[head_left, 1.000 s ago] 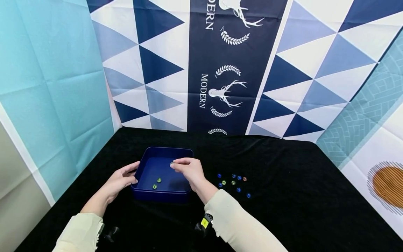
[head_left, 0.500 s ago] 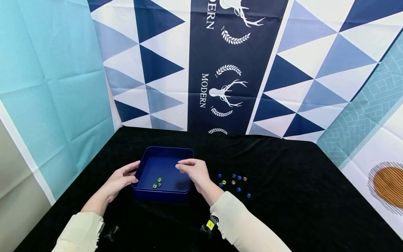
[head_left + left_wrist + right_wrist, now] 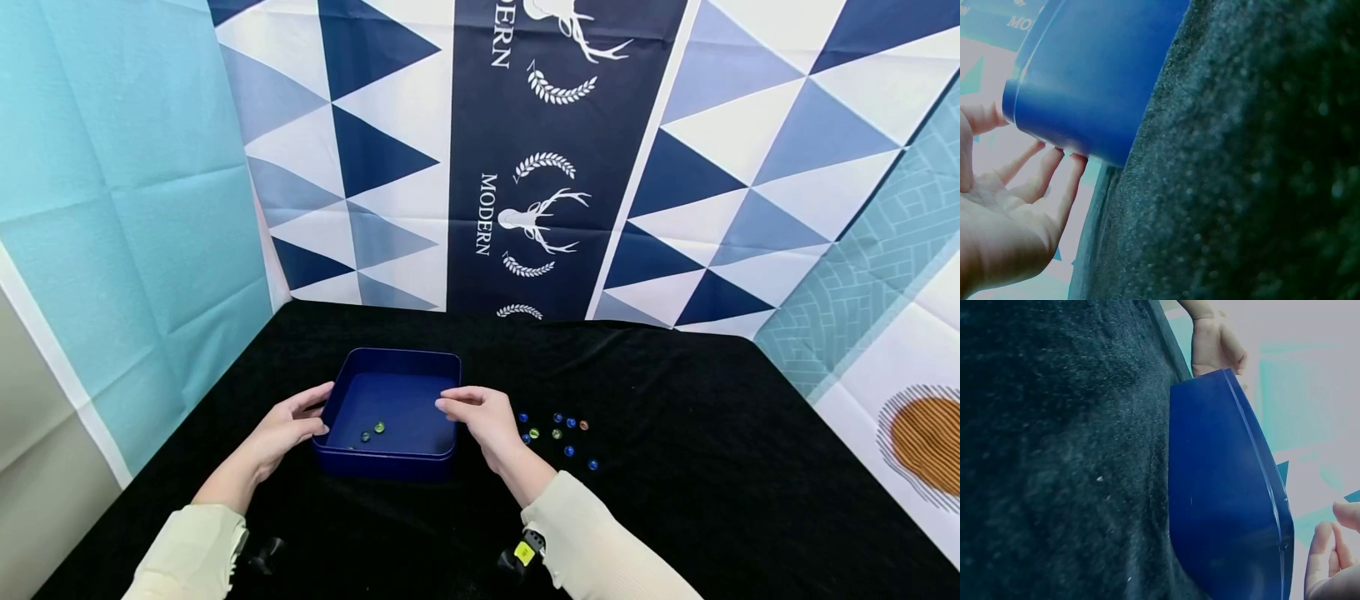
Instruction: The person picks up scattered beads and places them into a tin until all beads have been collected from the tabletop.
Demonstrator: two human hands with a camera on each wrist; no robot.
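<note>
A dark blue open-topped box (image 3: pixel 393 457) stands on a black cloth. My left hand (image 3: pixel 288 429) rests against its left side; in the left wrist view, the fingertips of the left hand (image 3: pixel 1019 206) touch the outer wall near a corner. Inside the box lie a green marble (image 3: pixel 379 427), a darker marble (image 3: pixel 365 436) and one mostly hidden by the front wall. Over the right rim is my right hand (image 3: pixel 483 417), its thumb and fingers loosely bent with no marble seen between them. In the right wrist view, thumb and fingers stand slightly apart.
Several glass marbles, such as a blue marble (image 3: pixel 569 451) and an orange marble (image 3: pixel 583 425), lie scattered on the black cloth (image 3: pixel 675 433) right of the box. Patterned fabric walls (image 3: pixel 390 208) stand behind and at the sides.
A marble left my right hand and dropped into the box, where marbles have rolled toward the front left. The right hand has drawn back rightward to the rim. My left hand stays put.
</note>
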